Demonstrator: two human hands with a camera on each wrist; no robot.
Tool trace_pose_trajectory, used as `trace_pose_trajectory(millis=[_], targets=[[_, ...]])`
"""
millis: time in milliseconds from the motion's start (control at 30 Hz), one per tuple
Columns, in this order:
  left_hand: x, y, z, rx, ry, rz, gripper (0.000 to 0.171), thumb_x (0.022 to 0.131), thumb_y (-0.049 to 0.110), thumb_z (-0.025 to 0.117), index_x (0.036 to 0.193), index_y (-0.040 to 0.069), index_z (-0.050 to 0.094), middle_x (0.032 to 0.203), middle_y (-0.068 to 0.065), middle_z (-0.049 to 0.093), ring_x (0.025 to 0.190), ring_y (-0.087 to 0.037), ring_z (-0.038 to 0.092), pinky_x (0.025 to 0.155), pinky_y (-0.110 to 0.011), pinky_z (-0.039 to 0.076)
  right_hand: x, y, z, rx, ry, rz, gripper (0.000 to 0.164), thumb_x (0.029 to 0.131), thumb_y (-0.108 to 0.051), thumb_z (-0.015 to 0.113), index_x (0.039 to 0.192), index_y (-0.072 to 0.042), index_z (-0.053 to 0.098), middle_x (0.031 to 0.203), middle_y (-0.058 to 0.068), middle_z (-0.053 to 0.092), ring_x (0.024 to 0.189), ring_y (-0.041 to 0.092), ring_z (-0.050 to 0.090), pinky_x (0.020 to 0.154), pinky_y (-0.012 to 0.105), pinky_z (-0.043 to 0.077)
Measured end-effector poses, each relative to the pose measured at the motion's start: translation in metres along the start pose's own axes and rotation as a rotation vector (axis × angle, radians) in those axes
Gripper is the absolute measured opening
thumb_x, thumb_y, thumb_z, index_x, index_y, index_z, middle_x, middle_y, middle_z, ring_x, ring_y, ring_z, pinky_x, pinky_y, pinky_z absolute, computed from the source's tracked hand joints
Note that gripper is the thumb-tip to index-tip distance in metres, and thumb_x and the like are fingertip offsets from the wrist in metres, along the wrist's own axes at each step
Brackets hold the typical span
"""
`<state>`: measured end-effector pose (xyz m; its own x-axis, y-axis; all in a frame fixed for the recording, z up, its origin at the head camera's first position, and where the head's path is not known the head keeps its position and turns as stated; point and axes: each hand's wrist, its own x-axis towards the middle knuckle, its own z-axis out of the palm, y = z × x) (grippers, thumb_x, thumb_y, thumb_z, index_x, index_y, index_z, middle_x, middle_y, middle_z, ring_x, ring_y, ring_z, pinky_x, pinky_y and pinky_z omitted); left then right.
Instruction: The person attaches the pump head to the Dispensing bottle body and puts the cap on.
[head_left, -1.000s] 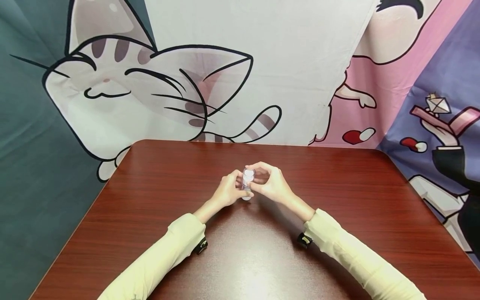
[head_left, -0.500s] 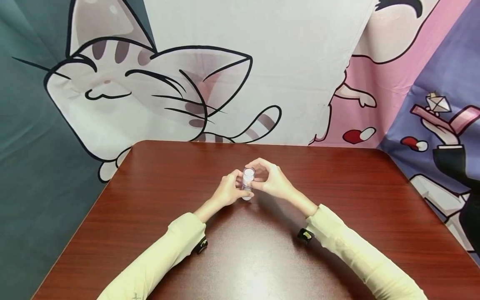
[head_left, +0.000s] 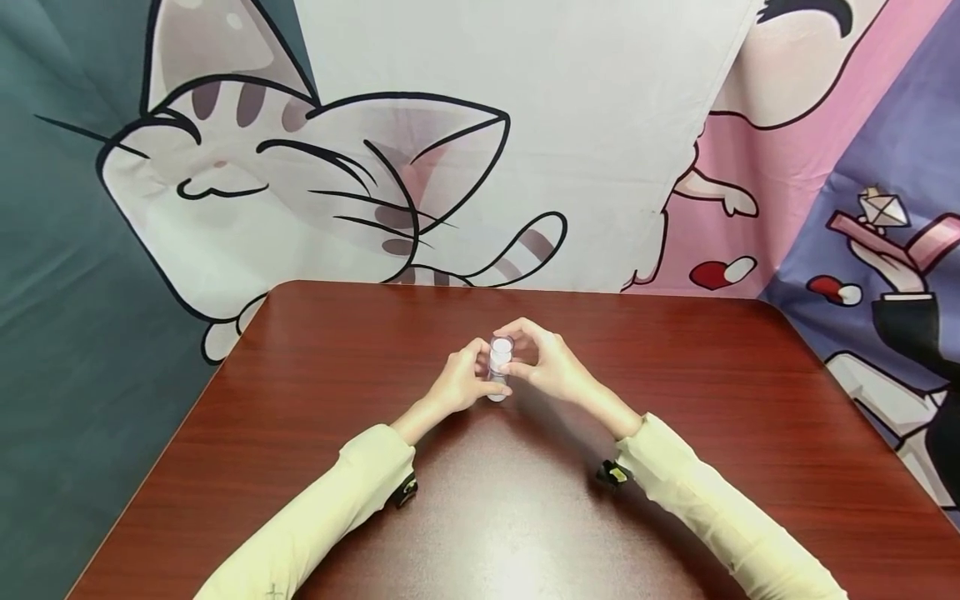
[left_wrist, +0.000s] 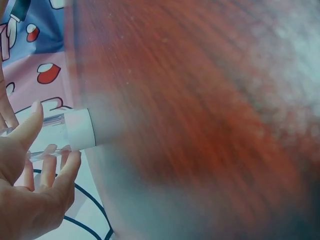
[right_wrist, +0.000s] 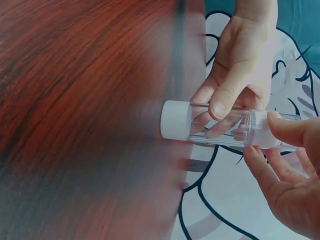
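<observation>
A slim clear bottle (head_left: 501,360) stands upright between both hands above the middle of the table; whether its base touches the wood is hard to tell. It has a white base (right_wrist: 175,120) and a white top (right_wrist: 262,129) under a clear cover. My left hand (head_left: 459,380) grips the clear body lower down, thumb on the near side and fingers behind, as the right wrist view shows. Higher up, my right hand (head_left: 553,367) pinches the covered top between thumb and fingers. In the left wrist view, the left hand (left_wrist: 37,212) hides part of the body.
The reddish-brown wooden table (head_left: 337,333) spreads around the hands, its far edge just beyond them. A printed cloth (head_left: 600,150) with a cartoon cat hangs behind it. Small dark devices sit at the left wrist (head_left: 402,490) and right wrist (head_left: 613,473).
My right hand and forearm have shifted slightly at the bottle's top, the index finger a little higher than before. My left hand keeps its hold on the bottle. The head view has drifted slightly.
</observation>
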<state>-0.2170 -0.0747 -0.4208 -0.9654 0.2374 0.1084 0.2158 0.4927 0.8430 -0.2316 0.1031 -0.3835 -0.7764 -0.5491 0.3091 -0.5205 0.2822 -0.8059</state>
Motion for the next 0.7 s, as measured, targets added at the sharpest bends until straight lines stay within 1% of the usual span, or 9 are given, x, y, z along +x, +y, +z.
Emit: trace_pose_trajectory(millis=[167, 300, 367, 433, 533, 600, 700], targets=[[0.000, 0.001, 0.001, -0.005, 0.003, 0.013, 0.048, 0.068, 0.010, 0.087, 0.100, 0.002, 0.052, 0.098, -0.015, 0.068, 0.089, -0.024, 0.068, 0.076, -0.028, 0.060, -0.001, 0.000, -0.001, -0.050, -0.003, -0.018, 0.044, 0.081, 0.004, 0.073, 0.120, -0.006, 0.056, 0.109, 0.012, 0.068, 0.100, 0.024, 0.068, 0.081, 0.028, 0.060], [0.000, 0.001, -0.001, -0.004, -0.006, 0.036, 0.048, 0.068, 0.010, 0.086, 0.100, 0.002, 0.051, 0.099, -0.015, 0.067, 0.090, -0.025, 0.068, 0.078, -0.028, 0.060, -0.002, 0.001, -0.002, -0.057, -0.015, -0.038, 0.045, 0.081, 0.004, 0.072, 0.122, -0.006, 0.056, 0.110, 0.011, 0.067, 0.100, 0.025, 0.067, 0.085, 0.037, 0.059], [0.000, 0.001, -0.001, -0.001, -0.007, 0.047, 0.048, 0.068, 0.010, 0.086, 0.100, 0.003, 0.050, 0.099, -0.014, 0.067, 0.091, -0.026, 0.068, 0.078, -0.029, 0.060, -0.003, 0.001, -0.002, -0.082, -0.019, -0.060, 0.046, 0.081, 0.004, 0.072, 0.122, -0.006, 0.056, 0.112, 0.010, 0.066, 0.101, 0.025, 0.066, 0.089, 0.041, 0.057], [-0.001, 0.001, 0.000, 0.004, 0.001, 0.066, 0.049, 0.068, 0.009, 0.086, 0.101, 0.003, 0.049, 0.099, -0.014, 0.066, 0.091, -0.027, 0.068, 0.077, -0.029, 0.060, -0.003, 0.000, -0.002, -0.133, -0.018, -0.086, 0.047, 0.080, 0.003, 0.073, 0.123, -0.006, 0.055, 0.114, 0.009, 0.066, 0.103, 0.024, 0.066, 0.092, 0.042, 0.056], [-0.004, 0.001, 0.001, 0.057, 0.015, 0.096, 0.051, 0.069, 0.013, 0.087, 0.102, 0.005, 0.048, 0.099, -0.012, 0.066, 0.090, -0.026, 0.068, 0.077, -0.033, 0.060, -0.005, 0.000, -0.002, -0.218, -0.011, -0.102, 0.053, 0.080, -0.001, 0.075, 0.127, -0.008, 0.052, 0.115, 0.007, 0.066, 0.105, 0.022, 0.065, 0.094, 0.040, 0.055], [-0.007, 0.001, 0.001, 0.100, 0.020, 0.114, 0.054, 0.069, 0.016, 0.087, 0.105, 0.006, 0.048, 0.100, -0.011, 0.065, 0.092, -0.025, 0.068, 0.078, -0.037, 0.058, -0.006, 0.000, -0.002, -0.257, -0.004, -0.096, 0.058, 0.080, -0.003, 0.076, 0.131, -0.010, 0.049, 0.115, 0.007, 0.066, 0.106, 0.021, 0.065, 0.094, 0.039, 0.054], [-0.012, 0.002, -0.001, 0.146, 0.015, 0.132, 0.061, 0.069, 0.018, 0.087, 0.115, 0.006, 0.049, 0.108, -0.012, 0.066, 0.099, -0.027, 0.067, 0.084, -0.043, 0.055, -0.008, -0.001, -0.002, -0.304, 0.011, -0.071, 0.065, 0.081, -0.008, 0.076, 0.137, -0.013, 0.044, 0.117, 0.007, 0.067, 0.110, 0.022, 0.064, 0.098, 0.042, 0.052]])
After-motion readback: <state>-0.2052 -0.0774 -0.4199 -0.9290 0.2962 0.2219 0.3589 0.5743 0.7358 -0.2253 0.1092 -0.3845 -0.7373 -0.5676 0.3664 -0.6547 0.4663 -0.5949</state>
